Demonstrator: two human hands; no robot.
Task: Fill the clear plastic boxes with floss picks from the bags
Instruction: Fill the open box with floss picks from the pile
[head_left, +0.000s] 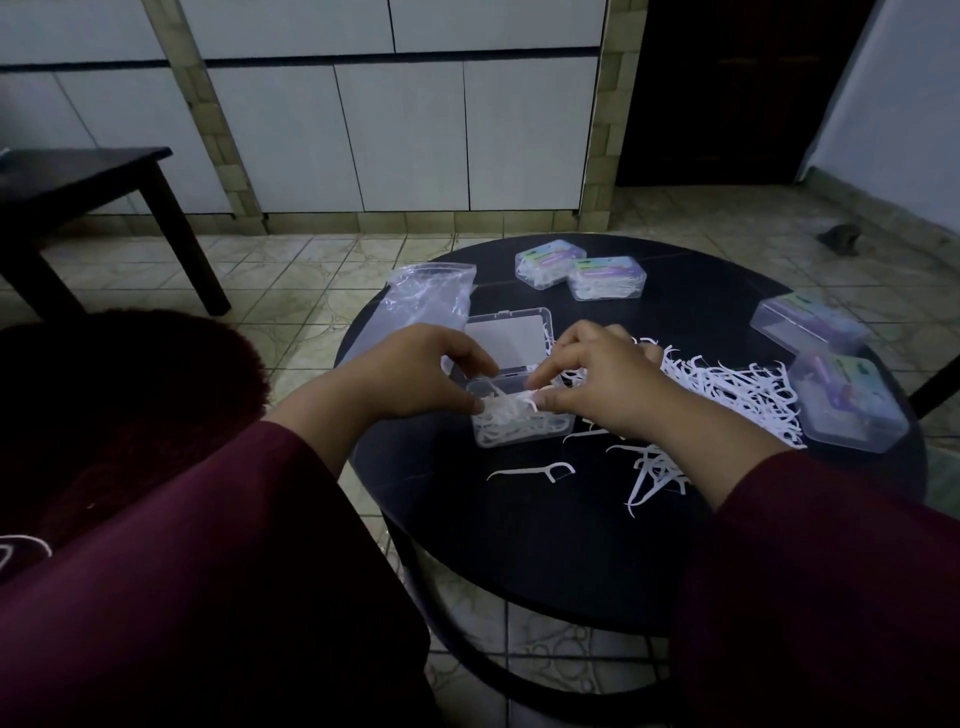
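Nearest you, loose floss picks (655, 470) are lying on the dark round worktop (545, 545). Your left hand (415, 376) is curling its fingers on the open clear box (519, 415), which is partly filled; your right hand (605, 382) is pinching picks at its rim. Beyond, an emptied bag (428, 296) and four closed boxes (579, 270) are sitting.

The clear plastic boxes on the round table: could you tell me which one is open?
The open box between the left hand and right hand, lid swung back, floss picks inside. The four labelled boxes farther back and right are closed.
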